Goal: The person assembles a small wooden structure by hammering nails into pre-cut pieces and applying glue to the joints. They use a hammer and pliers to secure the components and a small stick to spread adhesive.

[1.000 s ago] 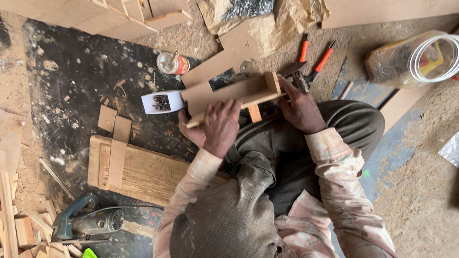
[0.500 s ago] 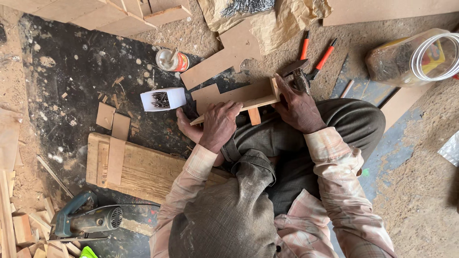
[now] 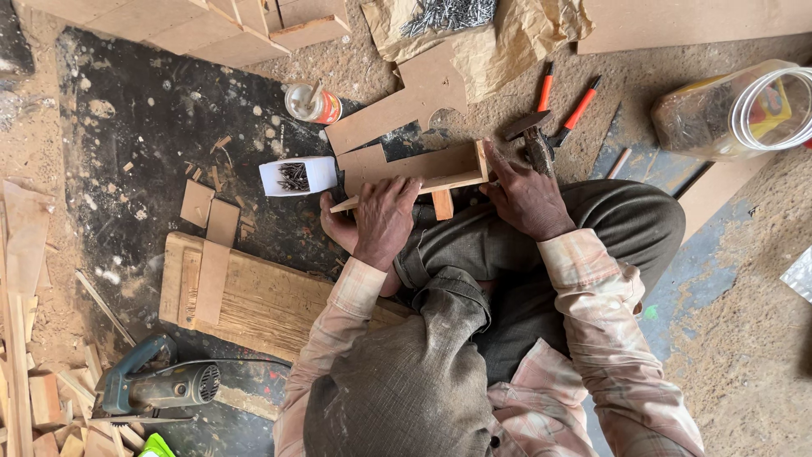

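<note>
Workshop floor, seen from above: sandy, sawdust-strewn ground with a large black mat (image 3: 127, 135) stained with pale spots covering the left half. Person seated on the floor, knees drawn in, in dark trousers, a pale plaid shirt and a grey cap. Principal item: small wooden box assembly (image 3: 419, 169), an open trough of thin boards, lying across the person's lap edge at the middle of the view, with a short upright wooden block showing beneath it. Left hand (image 3: 382, 222): palm down, fingers curled over the near left end of the assembly and a thin strip there, clasping it. Right hand (image 3: 526, 196): resting against the right end of the assembly, fingers spread; a hammer (image 3: 533, 144) lies touching or under its fingertips; whether the hand grips it cannot be told. Just left of the assembly: small white box of nails (image 3: 298, 176), open. Beyond it: a small round tin (image 3: 311, 103) with a red band, and a flat cut board (image 3: 406, 106). Near the hammer: orange-handled pliers (image 3: 571, 114). Top centre: brown paper (image 3: 507, 38) bearing a heap of nails. Upper right: clear plastic jar (image 3: 736, 110) on its side. Lower left: wide plank (image 3: 262, 296) beside the person's left arm, two small offcuts above it, a power tool (image 3: 156, 385) with cord, and scrap wood along the left edge. Open ground: the mat's upper-left area and the sandy patch at lower right; the space directly around the hands is crowded.
</note>
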`<state>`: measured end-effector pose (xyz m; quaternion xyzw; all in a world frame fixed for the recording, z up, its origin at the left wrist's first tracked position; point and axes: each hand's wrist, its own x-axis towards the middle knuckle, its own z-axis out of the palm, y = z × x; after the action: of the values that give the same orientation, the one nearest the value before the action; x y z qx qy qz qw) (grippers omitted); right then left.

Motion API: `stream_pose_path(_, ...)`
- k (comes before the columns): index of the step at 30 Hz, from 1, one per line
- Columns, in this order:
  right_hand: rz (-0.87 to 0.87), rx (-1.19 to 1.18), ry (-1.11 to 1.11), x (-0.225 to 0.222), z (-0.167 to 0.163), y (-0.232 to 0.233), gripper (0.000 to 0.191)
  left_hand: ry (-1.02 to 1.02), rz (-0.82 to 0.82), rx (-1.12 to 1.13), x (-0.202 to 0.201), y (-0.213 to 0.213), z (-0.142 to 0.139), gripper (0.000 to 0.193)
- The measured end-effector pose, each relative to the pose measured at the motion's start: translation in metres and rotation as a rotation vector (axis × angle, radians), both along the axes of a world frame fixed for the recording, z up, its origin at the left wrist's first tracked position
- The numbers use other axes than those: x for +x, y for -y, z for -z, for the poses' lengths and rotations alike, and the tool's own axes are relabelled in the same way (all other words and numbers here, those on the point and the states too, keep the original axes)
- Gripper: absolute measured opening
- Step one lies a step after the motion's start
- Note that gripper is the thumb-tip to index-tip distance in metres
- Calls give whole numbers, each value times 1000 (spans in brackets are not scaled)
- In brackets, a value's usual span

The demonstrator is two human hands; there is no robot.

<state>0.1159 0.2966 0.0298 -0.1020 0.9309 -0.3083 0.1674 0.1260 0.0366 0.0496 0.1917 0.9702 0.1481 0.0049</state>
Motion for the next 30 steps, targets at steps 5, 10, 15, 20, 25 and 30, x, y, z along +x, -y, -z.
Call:
stream_pose_path(5, 5, 221, -399, 4, 3, -6, 78, -219, -48, 168, 25, 18, 2, 57)
stream_pose_path(10, 166, 443, -156, 9, 15, -22, 74, -291, -286, 335, 94, 58, 40, 22)
stream_pose_path(15, 273, 274, 25, 9, 17, -29, 71, -168, -507, 181, 181, 83, 59, 19)
stream_pose_path(20, 360, -193, -168, 17, -14, -38, 65, -253, -491, 178, 199, 92, 45, 27)
stream_pose_path(25, 482, -805, -16, 35, -50, -28, 67, -282, -348, 437, 137, 93, 7, 21)
stream_pose_path(30, 603, -783, 117, 42, -68, -29, 33, 21, -163, 252, -12, 50, 3, 48)
